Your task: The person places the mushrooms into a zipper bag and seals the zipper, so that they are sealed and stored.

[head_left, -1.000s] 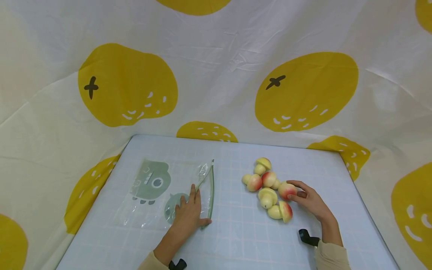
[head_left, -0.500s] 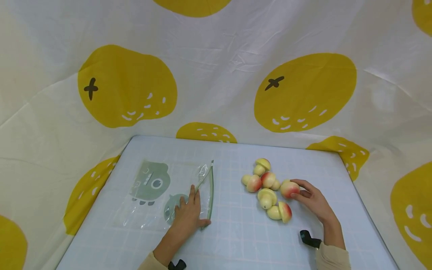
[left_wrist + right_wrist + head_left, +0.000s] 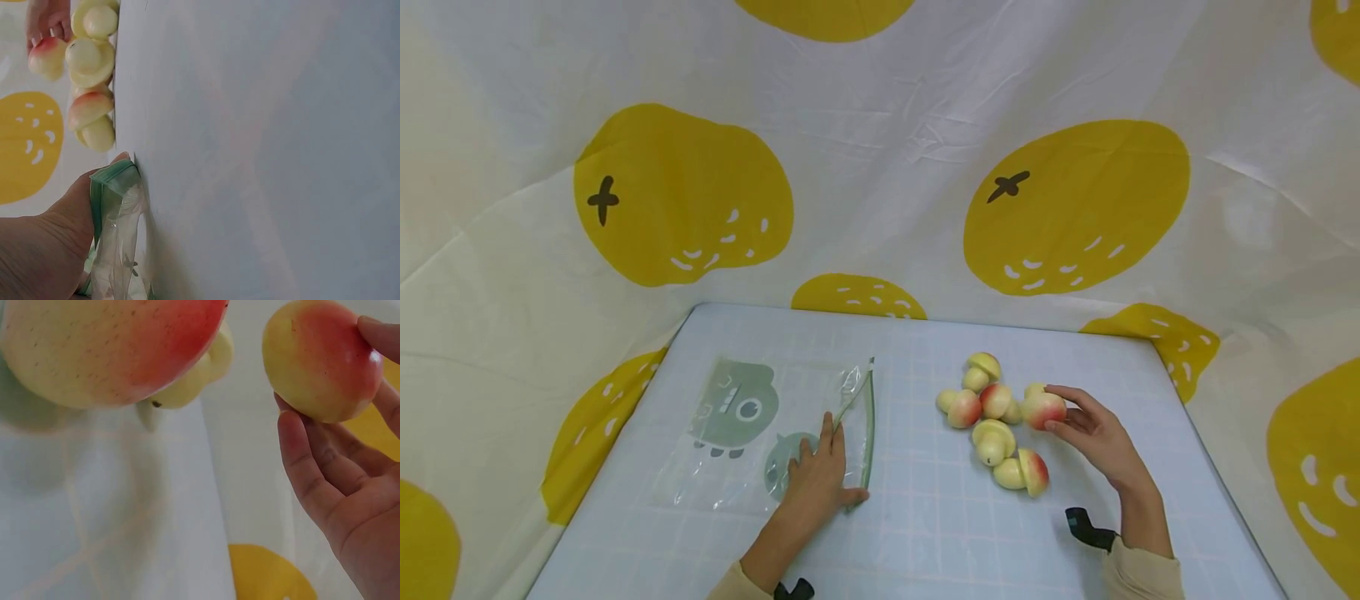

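White printed cloth (image 3: 880, 192) backed the worktop (image 3: 925, 533), the left hand (image 3: 815, 482) spread on a clear bag (image 3: 748, 454), the right hand (image 3: 1097, 442) pinching a mushroom (image 3: 1042, 410).

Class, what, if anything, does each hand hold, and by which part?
The right hand holds a toy mushroom by its red-and-yellow cap. The left hand rests outstretched on the plastic bag, with no clear grip.
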Available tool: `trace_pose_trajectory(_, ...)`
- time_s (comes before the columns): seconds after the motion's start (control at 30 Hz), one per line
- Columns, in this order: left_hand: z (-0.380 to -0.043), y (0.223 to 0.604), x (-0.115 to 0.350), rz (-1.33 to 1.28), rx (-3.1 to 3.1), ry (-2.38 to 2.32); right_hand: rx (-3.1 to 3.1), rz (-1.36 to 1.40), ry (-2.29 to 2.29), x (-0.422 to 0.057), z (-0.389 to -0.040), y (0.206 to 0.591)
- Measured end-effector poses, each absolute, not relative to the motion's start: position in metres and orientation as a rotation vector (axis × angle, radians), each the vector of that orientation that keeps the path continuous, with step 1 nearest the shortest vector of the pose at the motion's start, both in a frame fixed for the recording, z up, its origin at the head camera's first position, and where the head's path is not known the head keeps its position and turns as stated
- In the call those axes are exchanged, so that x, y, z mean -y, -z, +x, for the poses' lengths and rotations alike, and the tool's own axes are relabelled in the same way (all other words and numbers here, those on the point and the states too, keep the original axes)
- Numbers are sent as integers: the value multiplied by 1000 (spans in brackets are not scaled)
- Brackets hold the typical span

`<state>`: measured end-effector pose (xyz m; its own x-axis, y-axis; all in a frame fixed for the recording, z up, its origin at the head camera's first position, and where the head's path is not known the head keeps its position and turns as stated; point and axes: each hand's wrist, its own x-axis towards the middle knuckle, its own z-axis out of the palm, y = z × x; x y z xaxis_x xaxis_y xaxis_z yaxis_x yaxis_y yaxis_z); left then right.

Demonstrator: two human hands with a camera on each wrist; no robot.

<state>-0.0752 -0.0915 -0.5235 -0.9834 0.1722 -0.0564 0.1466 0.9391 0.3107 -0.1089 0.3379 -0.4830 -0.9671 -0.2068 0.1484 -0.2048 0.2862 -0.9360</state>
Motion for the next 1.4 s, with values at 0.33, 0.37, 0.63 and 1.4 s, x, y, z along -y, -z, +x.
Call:
trace_pose_trajectory(0.33,-75,523,92,244,-2998,-457,-2494,-493,1837,-310,-110,467)
trace_pose_trajectory(0.37,-75,523,92,243,-2996,-458,-2486,-503,1836,-305,-111,466)
trace_pose_trajectory(0.63,-75,521,90,236,-2986,-467,-2414,-675,1841,-272,-118,462)
trace_pose_trajectory(1.4,-77,523,89,210,-2985,-433,-2234,-760,1904,-183,-142,482)
